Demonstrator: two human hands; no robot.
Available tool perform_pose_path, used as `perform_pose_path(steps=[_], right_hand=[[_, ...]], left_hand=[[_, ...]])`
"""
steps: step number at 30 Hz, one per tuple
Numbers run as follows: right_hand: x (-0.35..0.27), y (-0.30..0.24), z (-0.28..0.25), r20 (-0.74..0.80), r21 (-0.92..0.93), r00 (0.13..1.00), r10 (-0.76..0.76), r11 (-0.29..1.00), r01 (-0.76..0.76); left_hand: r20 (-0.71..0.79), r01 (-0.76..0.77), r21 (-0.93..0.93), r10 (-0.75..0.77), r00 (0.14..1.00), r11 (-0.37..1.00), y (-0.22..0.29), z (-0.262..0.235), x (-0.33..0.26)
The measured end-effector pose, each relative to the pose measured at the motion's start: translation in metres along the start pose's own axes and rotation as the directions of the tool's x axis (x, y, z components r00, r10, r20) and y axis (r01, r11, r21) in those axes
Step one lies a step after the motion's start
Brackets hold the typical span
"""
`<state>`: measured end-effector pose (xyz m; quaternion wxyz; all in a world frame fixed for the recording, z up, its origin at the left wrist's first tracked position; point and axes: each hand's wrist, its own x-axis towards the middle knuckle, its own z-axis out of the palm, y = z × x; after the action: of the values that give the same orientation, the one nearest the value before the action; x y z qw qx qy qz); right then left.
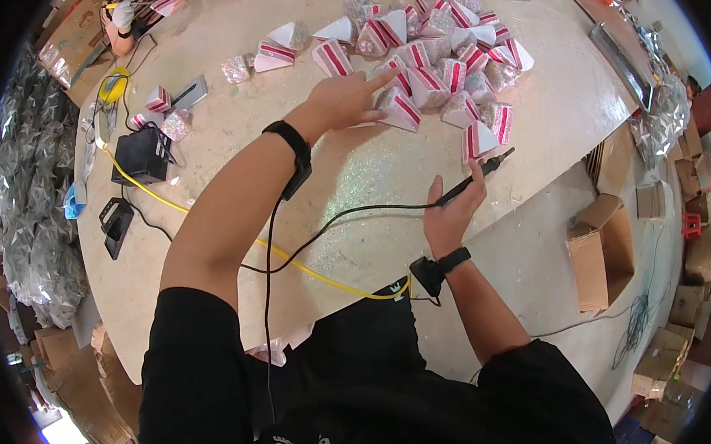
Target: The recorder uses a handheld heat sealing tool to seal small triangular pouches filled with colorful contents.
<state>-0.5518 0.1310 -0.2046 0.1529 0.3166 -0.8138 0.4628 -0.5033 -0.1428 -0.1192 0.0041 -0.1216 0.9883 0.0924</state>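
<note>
Over on the far left, crinkled silver bags (pixel 32 186) are heaped beside the pale table (pixel 231 121), and at its upper left corner a co-worker's gloved hand (pixel 123 14) has a yellow-ended tool. Below that sit a round yellow coil (pixel 113 87), a black box (pixel 141 160) with a few small wedges (pixel 158 98) just behind it, and a black stand (pixel 116 224) lying nearer the edge. A yellow cable (pixel 149 195) runs from there across the tabletop toward the person's lap. The left hand (pixel 342 103) reaches out, fingers spread, the index finger stretched toward the pile and the thumb apart from it, next to a striped wedge (pixel 400 111); whether it touches that piece I can't tell. Beyond it, a loose heap of wedges (pixel 452 75), white with red and pink stripes, some with a speckled side, covers the far part of the table. Nearer the table's edge, the right hand (pixel 456 216) pinches a black pen-shaped tool (pixel 459 189) between thumb and fingers, its tip pointing up and rightward past the nearest wedge, its dark cord trailing left. Farther right an open cardboard carton (pixel 602 257) stands on the floor, with a red stool (pixel 691 225) beyond.
</note>
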Motion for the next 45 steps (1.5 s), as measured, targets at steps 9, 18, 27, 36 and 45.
perform_pose_path(steps=[9,18,27,36,45], right_hand=[[0.000,0.002,0.000,-0.024,-0.020,1.000,-0.004,1.000,0.004],[-0.003,0.002,0.000,-0.010,-0.096,0.998,-0.060,0.994,0.059],[-0.009,0.019,0.001,0.019,0.056,0.980,-0.197,0.979,0.195],[-0.021,-0.071,0.008,-0.022,0.331,0.757,-0.653,0.709,0.622],[-0.166,-0.307,-0.044,0.150,0.986,0.513,-0.845,0.088,-0.143]], left_hand=[[0.022,-0.165,-0.015,0.165,0.986,0.986,0.015,0.013,0.017],[0.025,0.252,-0.630,-0.305,0.952,0.735,0.013,-0.041,-0.120],[-0.108,-0.049,-0.994,-0.972,0.207,0.100,0.082,-0.042,-0.457],[0.126,-0.493,-0.853,-0.850,-0.511,0.170,0.178,-0.013,-0.574],[0.181,-0.666,-0.633,-0.761,-0.623,0.395,0.237,-0.004,-0.573]])
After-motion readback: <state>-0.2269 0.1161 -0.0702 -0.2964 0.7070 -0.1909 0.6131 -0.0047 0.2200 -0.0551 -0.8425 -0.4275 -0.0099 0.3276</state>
